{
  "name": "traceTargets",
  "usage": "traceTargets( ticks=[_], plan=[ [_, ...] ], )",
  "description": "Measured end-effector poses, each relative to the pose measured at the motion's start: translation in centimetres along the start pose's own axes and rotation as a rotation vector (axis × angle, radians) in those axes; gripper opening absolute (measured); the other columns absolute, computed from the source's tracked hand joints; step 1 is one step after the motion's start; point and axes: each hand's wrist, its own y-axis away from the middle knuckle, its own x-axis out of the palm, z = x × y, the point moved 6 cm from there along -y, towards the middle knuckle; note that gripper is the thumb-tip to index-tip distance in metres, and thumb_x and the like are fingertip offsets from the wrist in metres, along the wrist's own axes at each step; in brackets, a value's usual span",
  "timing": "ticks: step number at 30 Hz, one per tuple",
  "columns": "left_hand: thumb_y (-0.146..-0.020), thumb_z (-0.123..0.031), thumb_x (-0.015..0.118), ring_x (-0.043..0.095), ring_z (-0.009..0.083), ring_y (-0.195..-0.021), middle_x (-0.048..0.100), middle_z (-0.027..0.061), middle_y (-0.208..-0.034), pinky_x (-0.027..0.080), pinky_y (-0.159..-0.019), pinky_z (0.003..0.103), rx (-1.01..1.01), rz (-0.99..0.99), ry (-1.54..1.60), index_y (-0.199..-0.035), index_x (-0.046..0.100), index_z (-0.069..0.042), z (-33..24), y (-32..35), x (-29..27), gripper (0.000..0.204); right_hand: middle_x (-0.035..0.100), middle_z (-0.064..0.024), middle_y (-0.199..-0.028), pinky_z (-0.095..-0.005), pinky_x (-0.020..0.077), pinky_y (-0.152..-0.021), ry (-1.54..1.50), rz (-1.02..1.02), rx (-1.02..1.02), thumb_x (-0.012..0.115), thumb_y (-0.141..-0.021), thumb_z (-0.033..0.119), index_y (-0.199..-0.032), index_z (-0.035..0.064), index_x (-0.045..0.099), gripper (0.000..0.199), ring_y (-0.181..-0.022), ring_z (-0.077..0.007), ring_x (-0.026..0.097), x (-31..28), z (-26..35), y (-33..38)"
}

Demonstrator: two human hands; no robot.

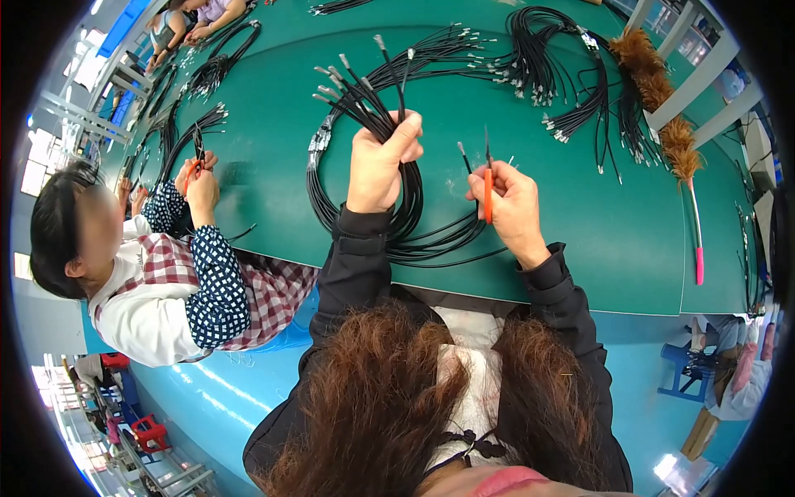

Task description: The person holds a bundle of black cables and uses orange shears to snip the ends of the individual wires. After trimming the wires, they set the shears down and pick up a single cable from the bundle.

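Left hand (379, 161) fisted around looped bundle of thin black cables with metal tips (364, 99) at frame centre, ends fanned up for access; right hand (507, 203) closed on orange-handled cutters (488, 186), blades up beside one cable end (464, 155), over green table (273, 124).

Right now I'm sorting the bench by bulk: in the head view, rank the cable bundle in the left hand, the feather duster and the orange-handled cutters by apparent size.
1. Black cable bundle, held by the left hand.
2. Feather duster; it lies farther off, so the gap is unsure.
3. Orange-handled cutters in the right hand.
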Motion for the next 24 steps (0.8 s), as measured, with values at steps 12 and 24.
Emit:
traceTargets(
  ticks=[12, 24],
  plan=[
    [-0.08, -0.007, 0.069, 0.044, 0.0063, -0.059, 0.057, 0.0003, -0.076, 0.035, -0.055, 0.02, -0.147, 0.161, -0.192, -0.097, 0.062, 0.004, 1.7, 0.9, 1.5, 0.021, 0.062, -0.0041, -0.069, -0.0174, 0.0385, -0.047, 0.039, -0.034, -0.069, 0.062, -0.086, 0.009, -0.087, -0.0039, 0.059, 0.013, -0.053, -0.003, 0.051, -0.2, 0.9, 0.4],
    [-0.078, -0.003, 0.069, 0.045, 0.0063, -0.056, 0.06, 0.0037, -0.073, 0.036, -0.052, 0.021, -0.14, 0.107, -0.217, -0.088, 0.063, 0.005, 1.5, 0.9, 1.4, 0.014, 0.062, -0.0036, -0.064, -0.0203, 0.0433, -0.053, 0.324, -0.064, -0.199, 0.064, -0.084, 0.007, -0.085, -0.0041, 0.06, 0.012, -0.059, -0.0047, 0.056, -0.2, 1.6, 0.6]
  ],
)
